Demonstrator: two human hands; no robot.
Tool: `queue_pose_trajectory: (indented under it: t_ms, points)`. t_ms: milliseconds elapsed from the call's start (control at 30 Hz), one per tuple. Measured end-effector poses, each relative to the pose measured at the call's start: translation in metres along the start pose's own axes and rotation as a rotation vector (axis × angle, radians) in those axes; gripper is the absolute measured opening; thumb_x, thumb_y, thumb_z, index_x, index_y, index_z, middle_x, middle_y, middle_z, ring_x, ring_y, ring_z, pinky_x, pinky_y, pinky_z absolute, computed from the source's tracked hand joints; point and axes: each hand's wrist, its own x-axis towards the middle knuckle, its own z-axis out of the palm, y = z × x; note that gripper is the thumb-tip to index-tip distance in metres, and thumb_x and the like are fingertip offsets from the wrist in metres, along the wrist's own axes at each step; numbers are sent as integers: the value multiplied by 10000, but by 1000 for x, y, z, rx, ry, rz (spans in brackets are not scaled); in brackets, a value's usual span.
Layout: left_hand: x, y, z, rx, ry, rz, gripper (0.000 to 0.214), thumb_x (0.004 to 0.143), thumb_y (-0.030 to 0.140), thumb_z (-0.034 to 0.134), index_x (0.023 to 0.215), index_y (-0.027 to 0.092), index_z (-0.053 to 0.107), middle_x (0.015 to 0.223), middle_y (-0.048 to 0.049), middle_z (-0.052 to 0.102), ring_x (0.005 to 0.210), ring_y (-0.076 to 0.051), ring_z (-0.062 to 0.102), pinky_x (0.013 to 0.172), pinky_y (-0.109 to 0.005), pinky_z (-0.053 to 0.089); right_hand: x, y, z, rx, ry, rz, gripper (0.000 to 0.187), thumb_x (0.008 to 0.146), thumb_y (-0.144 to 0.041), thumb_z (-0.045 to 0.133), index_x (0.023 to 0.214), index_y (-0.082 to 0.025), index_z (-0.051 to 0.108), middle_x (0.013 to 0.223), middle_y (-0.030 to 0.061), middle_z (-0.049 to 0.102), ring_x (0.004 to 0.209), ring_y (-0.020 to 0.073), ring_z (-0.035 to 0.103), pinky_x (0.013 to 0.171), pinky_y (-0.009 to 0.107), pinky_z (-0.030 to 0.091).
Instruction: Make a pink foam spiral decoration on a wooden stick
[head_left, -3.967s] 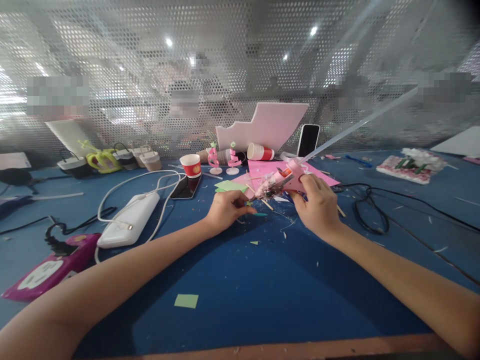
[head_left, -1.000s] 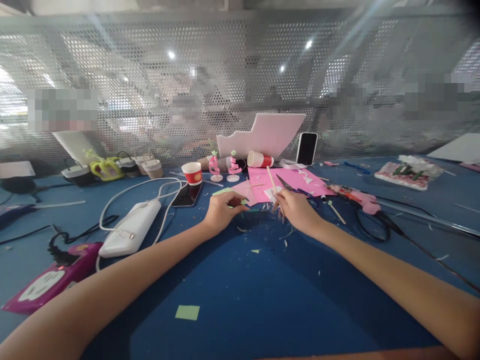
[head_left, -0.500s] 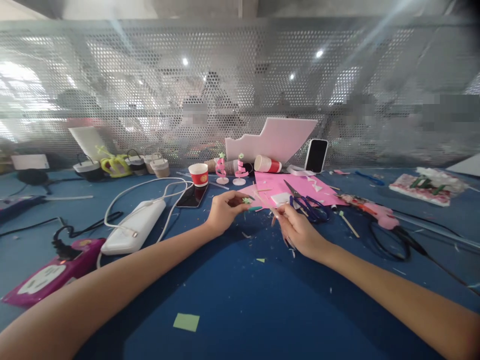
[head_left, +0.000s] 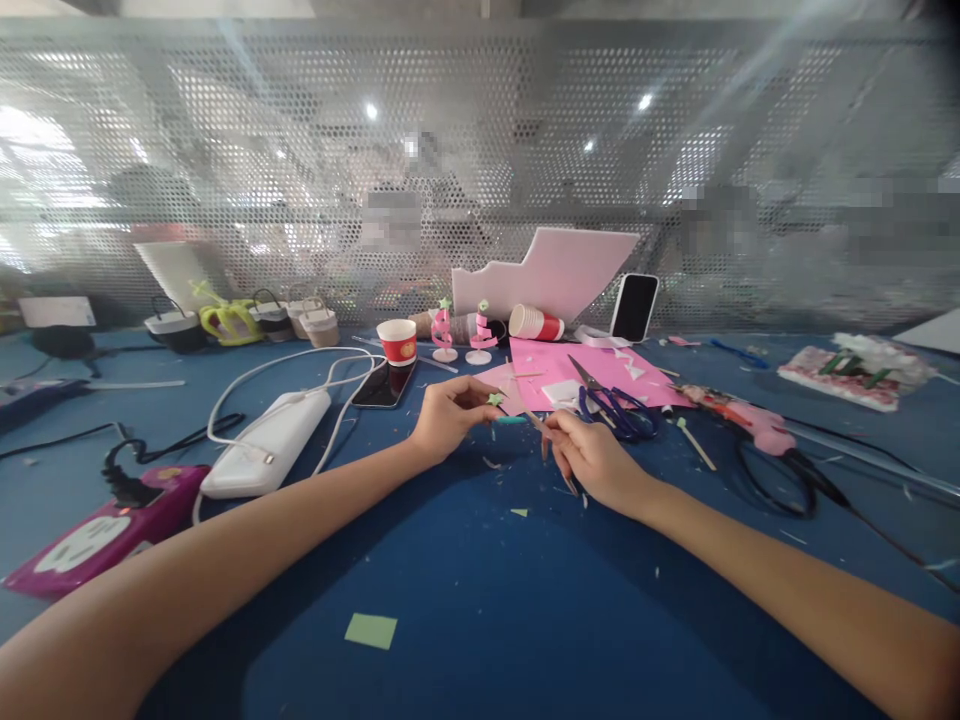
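A small pale green paper star (head_left: 495, 399) is pinched between the thumb and finger of my left hand (head_left: 444, 420). Closed around a thin pale stick (head_left: 535, 421) is my right hand (head_left: 596, 458); the stick points toward the star, and I see a small gap between the two. Behind my hands lies a pink sheet (head_left: 536, 355) with dark-handled scissors (head_left: 619, 412) on it. Two pink spiral decorations, one on the left (head_left: 444, 330) and one on the right (head_left: 479, 335), stand upright on white round bases with green tops.
A red and white paper cup (head_left: 397, 342) stands over a dark phone (head_left: 384, 386). On the left are a white power bank (head_left: 270, 445) and a purple power strip (head_left: 105, 530). A pink glue gun (head_left: 765, 428) lies at right. A green paper piece (head_left: 371, 631) sits in front.
The star has turned more toward view in my left hand. My right hand and the stick have shifted only slightly. The whole view has moved a little.
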Motion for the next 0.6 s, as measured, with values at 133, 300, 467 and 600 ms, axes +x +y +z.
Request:
queue_pose_trajectory:
  t_ms: [133, 300, 467, 600]
  points:
    - [0, -1, -1, 5, -16, 0, 304, 556, 327, 800, 760, 147, 664, 590, -9, 660, 499, -120, 596, 447, -223, 471, 0, 0, 0, -15, -17, -4, 193, 946, -265, 320, 809, -216, 446, 447, -52, 498, 407, 131, 513, 506, 267, 413]
    - [0, -4, -2, 29, -8, 8, 330, 577, 361, 789, 804, 148, 678, 598, -11, 660, 502, -123, 594, 433, -223, 463, 1, 0, -1, -29, -13, -1, 191, 934, -238, 326, 793, -219, 453, 437, -51, 501, 406, 136, 518, 503, 269, 412]
    - [0, -2, -2, 23, 5, 41, 303, 576, 337, 795, 785, 150, 679, 590, 3, 651, 493, -99, 576, 445, -208, 456, 1, -1, 0, -29, -8, -7, 204, 937, -251, 325, 783, -221, 454, 426, -53, 495, 389, 132, 509, 488, 266, 409]
    - [1, -2, -1, 19, 7, 40, 296, 578, 324, 795, 785, 147, 676, 593, 4, 649, 498, -100, 583, 458, -212, 464, 1, -1, 0, -35, 2, 3, 198, 933, -256, 334, 778, -219, 452, 426, -50, 497, 392, 136, 513, 482, 264, 407]
